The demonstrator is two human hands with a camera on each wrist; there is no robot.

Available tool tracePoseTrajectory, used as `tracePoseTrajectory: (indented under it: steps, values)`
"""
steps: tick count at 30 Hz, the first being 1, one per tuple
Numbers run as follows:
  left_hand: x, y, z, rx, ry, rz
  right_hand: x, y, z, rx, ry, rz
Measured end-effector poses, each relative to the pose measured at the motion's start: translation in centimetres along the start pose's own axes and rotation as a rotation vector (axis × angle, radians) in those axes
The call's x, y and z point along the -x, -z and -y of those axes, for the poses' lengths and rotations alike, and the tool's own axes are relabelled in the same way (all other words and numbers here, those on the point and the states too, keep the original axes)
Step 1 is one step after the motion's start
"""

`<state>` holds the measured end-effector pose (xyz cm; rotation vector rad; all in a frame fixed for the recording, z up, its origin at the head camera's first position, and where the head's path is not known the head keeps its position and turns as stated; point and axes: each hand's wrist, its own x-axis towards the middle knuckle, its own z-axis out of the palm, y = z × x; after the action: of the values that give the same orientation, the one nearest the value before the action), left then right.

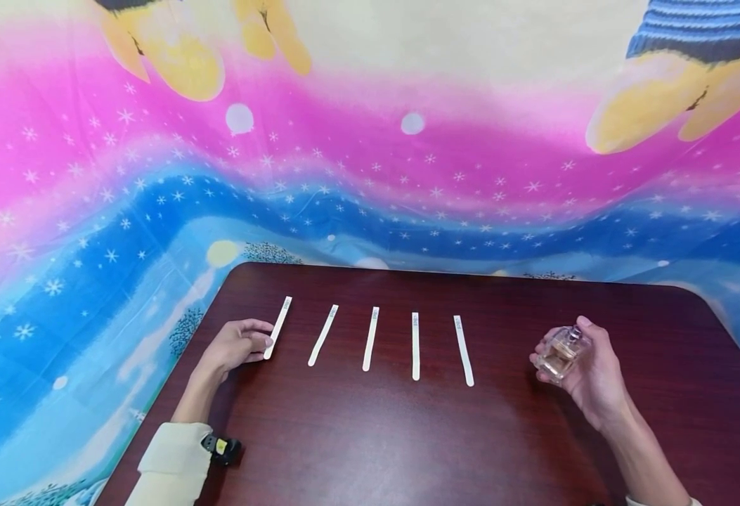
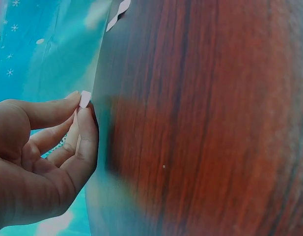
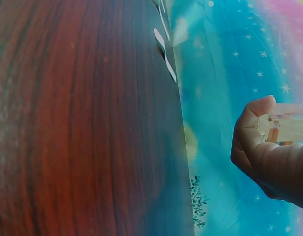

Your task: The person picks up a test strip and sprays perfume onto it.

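While the head view looks down on a dark wooden table, the left hand rests at about 9 o'clock of the row of paper strips and pinches the near end of the leftmost strip between thumb and fingers. Four more strips lie side by side to its 3 o'clock, apart from one another. At the far 3 o'clock end, well apart from the last strip, the right hand is wrapped around a small clear perfume bottle, held tilted just above the table. A cream sleeve covers the left forearm, and a bright pink and blue cloth hangs behind the table at 12 o'clock

From the left wrist, the left hand shows thumb and forefinger closed on the white tip of the strip at the table's edge; further strips appear at 12 o'clock, blurred

From the right wrist, the right hand clasps the glass bottle, seemingly off the table's edge, with strips at 11 o'clock
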<state>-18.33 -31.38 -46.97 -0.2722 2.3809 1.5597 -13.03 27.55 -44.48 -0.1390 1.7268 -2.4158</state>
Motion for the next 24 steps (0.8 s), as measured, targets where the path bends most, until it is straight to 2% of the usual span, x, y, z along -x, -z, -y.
tracePoseTrajectory:
  steps: [11,24]
  values:
    - [-0.2,0.1,-0.1,0.0,0.024,-0.007,0.0,0.2,0.0,0.034,-0.028,-0.015]
    - [-0.1,1.0,-0.3,-0.074,0.026,-0.017,-0.1,0.1,0.1,0.041,-0.044,-0.001]
